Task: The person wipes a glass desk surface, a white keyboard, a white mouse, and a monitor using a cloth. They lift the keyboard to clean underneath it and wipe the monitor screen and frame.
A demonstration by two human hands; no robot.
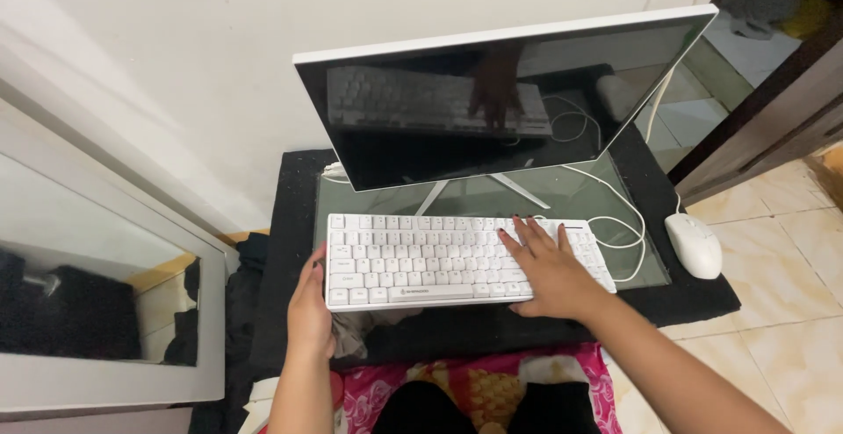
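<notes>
A person's left hand grips the left edge of a white keyboard, fingers curled narrowly around its side, while the right hand lies flat on the keys at the right end, fingers spread wide. The keyboard sits on a glass-topped low table before a dark white-framed monitor. A white wired mouse rests just beside the glass.

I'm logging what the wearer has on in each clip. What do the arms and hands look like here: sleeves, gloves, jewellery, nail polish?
Both forearms are bare as far as the frame shows, with no sleeves in view. The left hand and right hand wear no gloves. The right hand's fingers have dark-painted nails. No rings, watch or bracelet can be seen on either.
</notes>
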